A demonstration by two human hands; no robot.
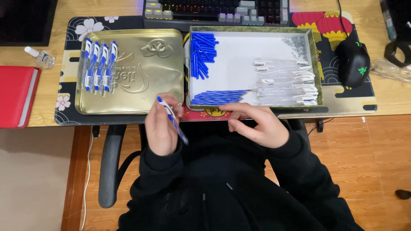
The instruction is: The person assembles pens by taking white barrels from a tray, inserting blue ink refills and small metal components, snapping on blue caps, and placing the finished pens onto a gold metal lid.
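1. Your left hand (160,128), close to your chest in the head view, grips an assembled blue-and-white pen (172,119), fingers wrapped round its middle, tip slanting down toward your lap.
2. Your right hand (257,124) holds nothing that shows; its fingers lie loosely curled, pointing left, just below the near edge of the white tray (239,60).
3. Four finished pens (99,65) already lie side by side on the gold tin lid (141,81) to your left, so with the one in hand you look to be on the fifth.
4. Much seems left: the tray holds a stack of blue caps (201,55), a row of blue refills (218,97), a heap of clear barrels (287,83) and a small pile of springs (296,45).
5. Both forearms are drawn in, wrists over the desk edge (128,119), hands well apart.
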